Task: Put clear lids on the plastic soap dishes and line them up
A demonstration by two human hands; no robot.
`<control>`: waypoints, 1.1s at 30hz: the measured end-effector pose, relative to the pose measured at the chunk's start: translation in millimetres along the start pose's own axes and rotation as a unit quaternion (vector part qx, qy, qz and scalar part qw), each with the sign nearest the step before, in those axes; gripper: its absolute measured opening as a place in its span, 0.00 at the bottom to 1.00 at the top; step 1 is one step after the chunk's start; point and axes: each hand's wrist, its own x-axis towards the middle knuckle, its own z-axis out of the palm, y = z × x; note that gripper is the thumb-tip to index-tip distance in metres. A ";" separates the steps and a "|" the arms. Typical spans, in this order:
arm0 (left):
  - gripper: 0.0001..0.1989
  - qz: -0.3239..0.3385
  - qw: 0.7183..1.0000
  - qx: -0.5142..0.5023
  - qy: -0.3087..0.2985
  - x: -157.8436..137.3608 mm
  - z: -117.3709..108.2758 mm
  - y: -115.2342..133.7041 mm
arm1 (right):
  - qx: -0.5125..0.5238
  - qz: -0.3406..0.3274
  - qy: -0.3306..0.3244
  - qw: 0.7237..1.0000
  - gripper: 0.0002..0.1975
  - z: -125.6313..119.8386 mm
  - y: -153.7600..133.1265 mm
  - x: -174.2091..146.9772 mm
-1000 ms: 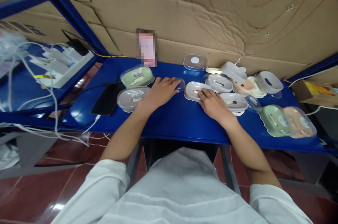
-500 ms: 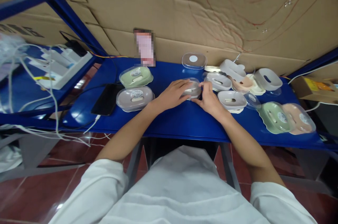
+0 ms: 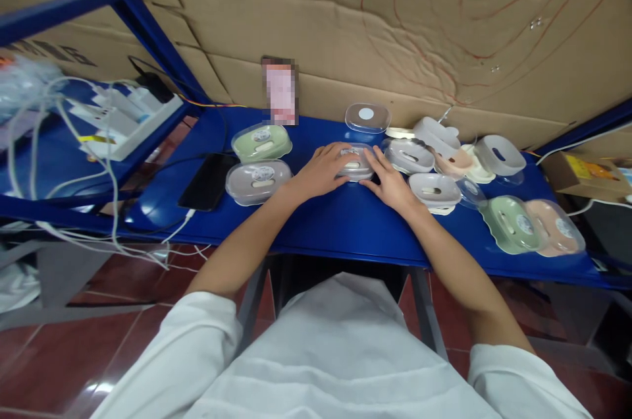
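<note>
Both hands have closed in from separate items: the left hand and right hand now press flat, fingers spread, on either side of one lidded soap box at mid-shelf. A second ago lid and base lay apart; the lid now appears seated. Finished boxes sit just left.

You see a glossy clear plastic lid over a smooth grey plastic dish under your hands. The counter looks like painted blue metal with a slight sheen. Behind its far edge stands matt, creased cardboard.
</note>
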 end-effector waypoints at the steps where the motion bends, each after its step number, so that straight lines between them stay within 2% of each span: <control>1: 0.26 0.003 1.000 -0.001 -0.002 0.3 -0.5 -0.7 | -0.010 0.004 0.002 1.000 0.42 0.5 -0.6 -0.1; 7: 0.24 0.003 1.000 0.009 -0.012 0.9 -3.5 2.0 | -0.073 0.026 -0.008 0.997 0.38 -0.8 -15.3 1.0; 10: 0.23 -0.037 0.998 0.050 -0.008 -0.5 -6.1 8.1 | -0.127 0.004 -0.012 0.992 0.36 -12.3 -30.9 -0.8; 12: 0.23 -0.079 0.993 0.083 0.009 -1.1 -7.6 9.7 | -0.178 -0.003 0.008 0.984 0.30 -26.7 -40.2 -5.5; 14: 0.25 -0.124 0.986 0.107 0.037 -0.7 -8.5 8.2 | -0.233 0.061 0.041 0.970 0.26 -43.7 -45.9 -12.7; 17: 0.28 -0.161 0.977 0.114 0.082 1.3 -8.2 6.1 | -0.295 0.232 0.050 0.926 0.28 -63.7 -47.4 -23.0; 18: 0.28 -0.155 0.978 0.105 0.091 2.0 -7.5 7.4 | -0.305 0.271 0.036 0.912 0.27 -67.0 -47.0 -25.0; 20: 0.26 -0.104 0.989 0.069 0.084 2.8 -4.8 15.0 | -0.303 0.299 0.001 0.905 0.25 -68.0 -46.6 -26.1; 22: 0.24 -0.017 0.999 0.012 0.048 2.7 0.0 27.6 | -0.262 0.275 -0.017 0.925 0.23 -63.8 -47.2 -24.6; 25: 0.28 0.084 0.994 -0.063 -0.007 1.2 8.7 44.6 | -0.112 0.144 -0.020 0.983 0.20 -55.3 -47.2 -21.7; 26: 0.30 0.095 0.993 -0.074 -0.018 0.8 11.1 47.2 | -0.054 0.088 -0.020 0.995 0.21 -53.4 -46.2 -21.2; 28: 0.32 0.090 0.993 -0.071 -0.032 0.5 13.9 45.8 | 0.025 0.003 -0.018 1.000 0.24 -51.7 -42.6 -20.9; 33: 0.14 0.053 0.997 -0.046 -0.035 2.3 8.3 24.3 | -0.011 -0.050 -0.019 0.998 0.22 -57.8 -30.1 -18.7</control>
